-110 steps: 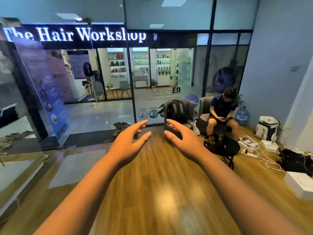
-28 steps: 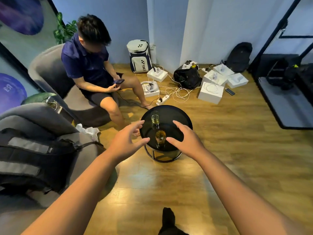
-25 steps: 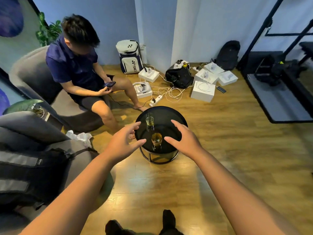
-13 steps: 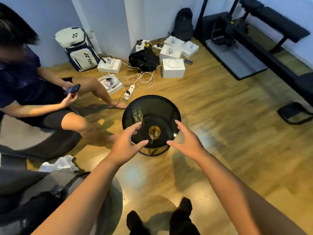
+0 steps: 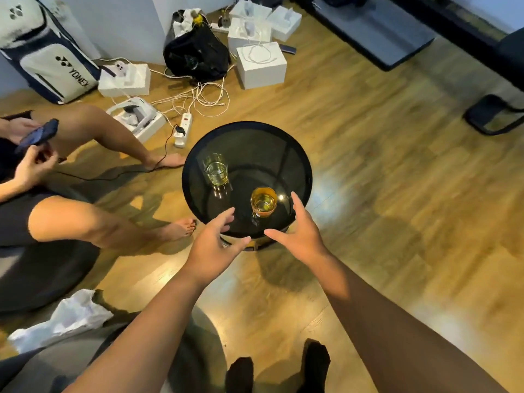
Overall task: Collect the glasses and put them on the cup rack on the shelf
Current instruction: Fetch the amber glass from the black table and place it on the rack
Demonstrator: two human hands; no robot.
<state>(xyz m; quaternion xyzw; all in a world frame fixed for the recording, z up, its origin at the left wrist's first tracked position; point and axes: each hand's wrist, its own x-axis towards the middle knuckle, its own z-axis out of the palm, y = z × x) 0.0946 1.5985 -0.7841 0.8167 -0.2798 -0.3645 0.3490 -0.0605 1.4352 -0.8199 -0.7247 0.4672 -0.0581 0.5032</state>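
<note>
Two glasses stand on a small round black table (image 5: 295, 154). The nearer one is an amber glass (image 5: 263, 202) close to the table's front edge. A clear greenish glass (image 5: 217, 172) stands farther back on the left side. My left hand (image 5: 212, 245) hovers open over the table's near rim, left of the amber glass. My right hand (image 5: 297, 231) is open too, its fingers just right of the amber glass without touching it. No cup rack or shelf is in view.
A seated person (image 5: 56, 194) with a phone is at the left, bare feet (image 5: 170, 161) near the table. Cables and a power strip (image 5: 184, 129), white boxes (image 5: 261, 63), a black bag (image 5: 198, 55) and a sports bag (image 5: 48, 55) lie behind. My socked feet (image 5: 278, 367) stand below.
I have walked from the shop front to the round table and now look down on it from close by. Both open hands have come nearer to the amber glass.
</note>
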